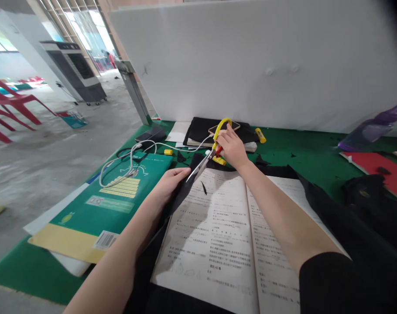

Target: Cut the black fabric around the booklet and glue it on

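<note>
A: Right hand (231,146) up in the middle, and it's gripping the scissors (212,154), fingers around the yellow-and-red handles!

B: And the blades?

A: Slanting down and left, tips close to the left hand's fingertips, right over the edge of the black cloth (184,190).

B: What's the left hand (172,179) up to?

A: Pinching that edge, thumb and fingers together, just left of the blades. The cloth runs down beneath the left forearm and shows around the open book (231,218), which lies between the forearms, with the right one stretched across its page.

B: Anything on the page?

A: One thin black scrap (203,188), near its top, just below the blades!

B: And around them?

A: Green workbook (83,218) to the left, white cable (188,151) looping over its top. Beyond the hands, a phone (236,126) on a black folder (198,127); purple bottle (365,133) tilted at far right on the green table (283,150).
</note>
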Tool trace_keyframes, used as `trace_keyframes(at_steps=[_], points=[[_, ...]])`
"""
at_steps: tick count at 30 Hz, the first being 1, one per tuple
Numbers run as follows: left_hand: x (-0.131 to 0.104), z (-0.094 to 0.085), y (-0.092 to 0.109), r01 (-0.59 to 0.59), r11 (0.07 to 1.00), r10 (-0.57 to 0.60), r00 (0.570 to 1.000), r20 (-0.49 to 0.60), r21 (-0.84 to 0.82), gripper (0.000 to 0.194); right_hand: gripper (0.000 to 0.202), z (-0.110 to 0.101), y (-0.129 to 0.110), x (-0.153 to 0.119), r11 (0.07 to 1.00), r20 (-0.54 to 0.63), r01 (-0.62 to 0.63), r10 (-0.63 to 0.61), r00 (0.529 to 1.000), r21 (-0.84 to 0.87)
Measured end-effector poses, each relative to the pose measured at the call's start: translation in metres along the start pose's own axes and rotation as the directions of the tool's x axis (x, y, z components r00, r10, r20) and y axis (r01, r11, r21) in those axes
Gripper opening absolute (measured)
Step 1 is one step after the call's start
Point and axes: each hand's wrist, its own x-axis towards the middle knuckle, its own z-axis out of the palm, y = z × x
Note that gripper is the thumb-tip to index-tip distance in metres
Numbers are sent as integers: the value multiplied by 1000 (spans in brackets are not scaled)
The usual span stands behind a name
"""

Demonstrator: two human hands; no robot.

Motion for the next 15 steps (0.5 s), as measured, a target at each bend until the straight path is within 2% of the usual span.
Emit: trace_keyframes(at_steps=[15], points=[[-1,1,2,3,1000,-3,1000,-22,-7,29,27,0,-2,0,999,-1,-11,11,1000,32]])
